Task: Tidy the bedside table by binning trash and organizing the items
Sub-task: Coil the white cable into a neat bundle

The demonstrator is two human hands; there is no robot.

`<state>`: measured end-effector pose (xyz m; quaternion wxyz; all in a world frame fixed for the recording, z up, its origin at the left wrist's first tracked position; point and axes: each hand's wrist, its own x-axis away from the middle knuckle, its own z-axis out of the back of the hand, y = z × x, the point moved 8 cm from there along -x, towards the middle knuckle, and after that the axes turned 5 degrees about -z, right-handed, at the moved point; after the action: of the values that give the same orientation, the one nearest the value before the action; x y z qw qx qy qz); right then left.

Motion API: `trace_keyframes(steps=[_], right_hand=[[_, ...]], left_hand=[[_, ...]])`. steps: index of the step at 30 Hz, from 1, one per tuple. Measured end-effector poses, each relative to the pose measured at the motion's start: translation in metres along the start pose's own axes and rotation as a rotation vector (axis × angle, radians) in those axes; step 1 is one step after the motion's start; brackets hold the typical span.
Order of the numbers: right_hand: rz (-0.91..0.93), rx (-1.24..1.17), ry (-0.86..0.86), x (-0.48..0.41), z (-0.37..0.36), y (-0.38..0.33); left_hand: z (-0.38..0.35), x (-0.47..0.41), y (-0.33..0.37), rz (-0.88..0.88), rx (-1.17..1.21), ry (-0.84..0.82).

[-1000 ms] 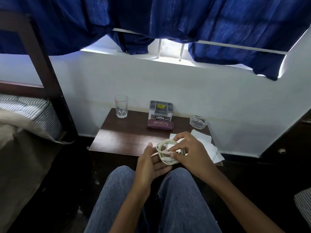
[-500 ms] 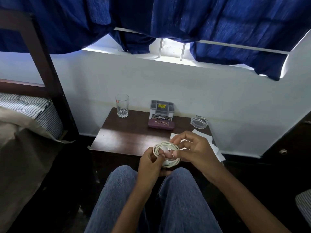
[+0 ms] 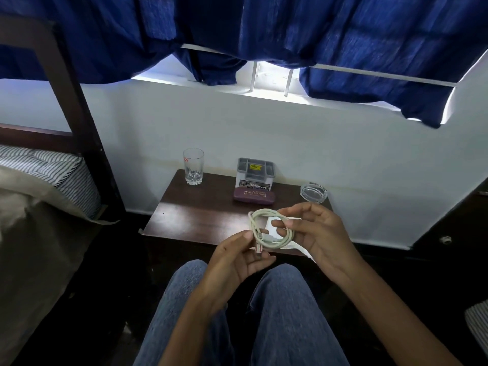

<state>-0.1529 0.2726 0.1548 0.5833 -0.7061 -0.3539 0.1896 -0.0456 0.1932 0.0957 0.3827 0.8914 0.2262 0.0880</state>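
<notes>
Coiled cable (image 3: 272, 231) had risen; right hand (image 3: 319, 233) gripped its loop, left hand (image 3: 235, 262), just below, pinched the plug end.

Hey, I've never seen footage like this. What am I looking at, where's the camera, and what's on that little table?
No machine here: a person is tidying a bedside table with bare hands. The single picture comes from a wide-angle camera worn on the head, looking forward and down, so you see the wearer's own jeans and both hands. The left hand and the right hand together hold a coiled white cable above the table's near edge; the left pinches it near the plug ends, the right grips the loop. On the dark table stand a drinking glass, a grey organiser box, a maroon glasses case in front of it and a glass ashtray. White paper lies beneath the hands.
</notes>
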Motion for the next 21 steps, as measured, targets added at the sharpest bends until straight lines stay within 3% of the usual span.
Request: trace_keyframes(steps=[5,11,13,17,21], right_hand=[[-0.012,-0.001,-0.02,-0.002,0.003,-0.003],[-0.235,0.166,-0.175,0.0,-0.005,0.011],[-0.205,0.299,-0.124,0.0,-0.001,0.01],[-0.162,0.347,0.026,-0.003,0.013,0.007],[-0.136,0.45,0.108,-0.004,0.023,0.006]], left_hand=[[0.009,-0.002,-0.002,-0.012,-0.169,0.109],[0.009,-0.001,-0.008,0.001,-0.3,0.09],[0.012,-0.002,-0.011,0.026,-0.308,0.108],[0.019,-0.004,-0.016,0.08,-0.261,0.17],[0.02,-0.002,-0.013,0.068,-0.416,0.169]])
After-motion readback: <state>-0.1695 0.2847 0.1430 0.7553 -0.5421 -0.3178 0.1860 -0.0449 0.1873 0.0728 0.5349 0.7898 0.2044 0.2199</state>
